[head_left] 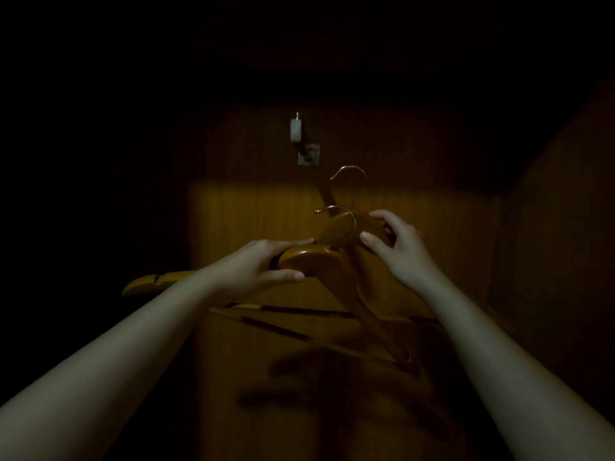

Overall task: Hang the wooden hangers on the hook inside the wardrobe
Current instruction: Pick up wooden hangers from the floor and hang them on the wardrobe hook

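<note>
Two wooden hangers (319, 261) are held together in front of the wardrobe's back panel (253, 221), their wooden bodies overlapping at the neck. One metal hook loop (337, 224) curls just above the left hand's fingertips; the second loop (349, 173) rises higher, still below the wall hook. The hangers' arms spread downward, one notched end (146, 281) pointing left past the left wrist, the others dropping toward the lower right, where the dark blurs them.

Left hand (263, 264) is closed around the thick shoulder of the nearer hanger, thumb underneath and fingers over the top. Right hand (396, 244) is partly open, fingers curved and touching the neck of the farther hanger, thumb extended toward the loop.

Up and to the left, the wall hook (299, 138) juts from a small square plate on the panel, nothing hanging on it. A darker side wall (552, 227) stands to the right.
</note>
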Motion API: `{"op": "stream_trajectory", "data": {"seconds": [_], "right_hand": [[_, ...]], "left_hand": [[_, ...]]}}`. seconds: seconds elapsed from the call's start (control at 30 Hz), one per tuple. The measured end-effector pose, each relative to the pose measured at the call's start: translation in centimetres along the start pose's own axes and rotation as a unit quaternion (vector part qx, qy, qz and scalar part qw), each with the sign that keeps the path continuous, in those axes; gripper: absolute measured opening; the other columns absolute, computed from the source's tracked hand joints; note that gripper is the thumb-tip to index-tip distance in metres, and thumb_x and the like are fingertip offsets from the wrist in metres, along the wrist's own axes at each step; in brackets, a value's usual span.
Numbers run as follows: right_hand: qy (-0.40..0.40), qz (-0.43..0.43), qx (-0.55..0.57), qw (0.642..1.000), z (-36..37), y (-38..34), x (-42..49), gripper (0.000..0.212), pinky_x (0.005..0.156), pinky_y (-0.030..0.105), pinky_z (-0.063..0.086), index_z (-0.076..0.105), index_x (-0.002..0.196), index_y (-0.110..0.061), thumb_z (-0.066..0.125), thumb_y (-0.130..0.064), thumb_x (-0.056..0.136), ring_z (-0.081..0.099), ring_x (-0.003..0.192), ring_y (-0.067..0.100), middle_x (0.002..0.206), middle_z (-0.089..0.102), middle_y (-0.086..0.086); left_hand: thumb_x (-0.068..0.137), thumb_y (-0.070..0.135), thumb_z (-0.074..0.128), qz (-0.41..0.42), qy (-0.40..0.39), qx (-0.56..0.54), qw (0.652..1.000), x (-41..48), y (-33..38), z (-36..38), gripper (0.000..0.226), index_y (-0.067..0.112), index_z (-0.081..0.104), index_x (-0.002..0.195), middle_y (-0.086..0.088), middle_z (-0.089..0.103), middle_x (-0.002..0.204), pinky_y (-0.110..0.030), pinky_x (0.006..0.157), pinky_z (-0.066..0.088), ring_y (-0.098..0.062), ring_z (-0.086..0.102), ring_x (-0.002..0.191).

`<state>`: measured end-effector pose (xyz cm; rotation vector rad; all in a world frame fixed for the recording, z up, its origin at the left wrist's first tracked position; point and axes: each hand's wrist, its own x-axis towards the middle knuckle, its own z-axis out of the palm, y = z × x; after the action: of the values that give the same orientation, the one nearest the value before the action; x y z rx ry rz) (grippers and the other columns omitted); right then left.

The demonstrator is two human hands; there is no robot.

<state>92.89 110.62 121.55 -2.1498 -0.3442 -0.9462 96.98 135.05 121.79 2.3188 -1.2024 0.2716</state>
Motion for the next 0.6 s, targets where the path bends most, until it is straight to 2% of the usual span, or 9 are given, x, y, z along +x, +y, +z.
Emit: {"op": "stream_trajectory", "data": {"seconds": [0.07,0.1,0.17,0.3,0.4,0.43,0.5,0.57,0.6], "right_hand": [[0.016,-0.005,0.003,1.0,-0.5,0.0,2.3,0.04,0.098,0.035,0.044,0.048,0.13,-0.023,0.056,-0.026,0.091,0.048,0.118,0.015,0.129,0.053,0.001],[0.019,-0.01,0.006,1.0,-0.7,0.1,3.5,0.042,0.098,0.034,0.043,0.046,0.133,-0.023,0.056,-0.026,0.091,0.047,0.12,0.016,0.132,0.052,0.002],[0.021,-0.017,0.01,1.0,-0.8,0.1,5.7,0.047,0.101,0.033,0.04,0.041,0.137,-0.025,0.054,-0.025,0.092,0.044,0.126,0.018,0.14,0.046,0.003],[0.013,-0.018,0.022,1.0,0.2,0.6,9.2,0.063,0.113,0.046,0.031,0.021,0.145,-0.037,0.053,-0.025,0.093,0.034,0.136,0.023,0.152,0.031,0.001],[0.023,-0.014,0.019,0.999,1.4,0.5,11.2,0.072,0.103,0.051,0.041,0.01,0.143,-0.049,0.055,-0.025,0.091,0.047,0.121,0.025,0.134,0.045,0.004],[0.024,-0.017,0.022,0.999,1.8,0.4,11.8,0.073,0.102,0.05,0.043,0.01,0.143,-0.049,0.054,-0.024,0.092,0.048,0.119,0.023,0.133,0.045,0.004],[0.022,-0.024,0.025,0.999,2.7,0.5,12.7,0.071,0.106,0.048,0.039,0.011,0.144,-0.047,0.052,-0.021,0.093,0.043,0.126,0.022,0.144,0.037,0.002],[0.019,-0.012,0.027,0.999,3.4,0.7,13.5,0.068,0.11,0.048,0.032,0.012,0.145,-0.044,0.051,-0.02,0.094,0.035,0.134,0.022,0.15,0.032,0.002],[0.021,-0.003,0.021,1.0,3.8,0.9,13.9,0.067,0.113,0.05,0.027,0.012,0.145,-0.043,0.05,-0.02,0.094,0.031,0.138,0.022,0.151,0.031,0.003]], "left_hand": [[0.086,0.036,0.057,-0.004,0.017,0.003,1.0,1.5,0.0,-1.1,0.055,0.029,0.039,0.137,-0.003,0.063,0.104,-0.032,0.075,0.056,-0.016,0.064,0.086],[0.086,0.035,0.057,-0.009,0.026,0.007,1.0,2.2,-0.1,-1.6,0.054,0.025,0.041,0.136,-0.004,0.063,0.105,-0.034,0.079,0.054,-0.02,0.064,0.089],[0.087,0.033,0.057,-0.016,0.04,0.023,0.999,3.4,-0.2,-2.3,0.058,0.018,0.037,0.139,-0.005,0.061,0.115,-0.032,0.087,0.053,-0.018,0.062,0.098],[0.088,0.031,0.057,-0.034,0.044,0.039,0.998,5.4,-1.2,-3.2,0.061,0.014,0.032,0.142,-0.004,0.043,0.143,-0.025,0.096,0.047,-0.014,0.056,0.112],[0.089,0.031,0.056,-0.05,0.052,0.041,0.997,6.6,-2.4,-3.4,0.054,0.013,0.04,0.137,-0.004,0.026,0.154,-0.021,0.097,0.04,-0.014,0.045,0.126],[0.089,0.031,0.056,-0.059,0.056,0.039,0.996,6.9,-2.7,-3.5,0.052,0.013,0.043,0.135,-0.003,0.019,0.156,-0.021,0.097,0.04,-0.015,0.041,0.131],[0.088,0.032,0.057,-0.076,0.065,0.033,0.994,7.4,-3.5,-3.5,0.05,0.015,0.045,0.133,0.0,0.009,0.159,-0.023,0.094,0.045,-0.019,0.034,0.137],[0.087,0.032,0.058,-0.091,0.067,0.013,0.993,7.8,-4.1,-3.6,0.053,0.016,0.042,0.135,0.0,0.012,0.158,-0.024,0.085,0.052,-0.022,0.04,0.132],[0.088,0.031,0.058,-0.098,0.063,-0.001,0.993,8.1,-4.4,-3.7,0.056,0.016,0.039,0.138,-0.003,0.021,0.155,-0.026,0.082,0.054,-0.021,0.048,0.124]]}}
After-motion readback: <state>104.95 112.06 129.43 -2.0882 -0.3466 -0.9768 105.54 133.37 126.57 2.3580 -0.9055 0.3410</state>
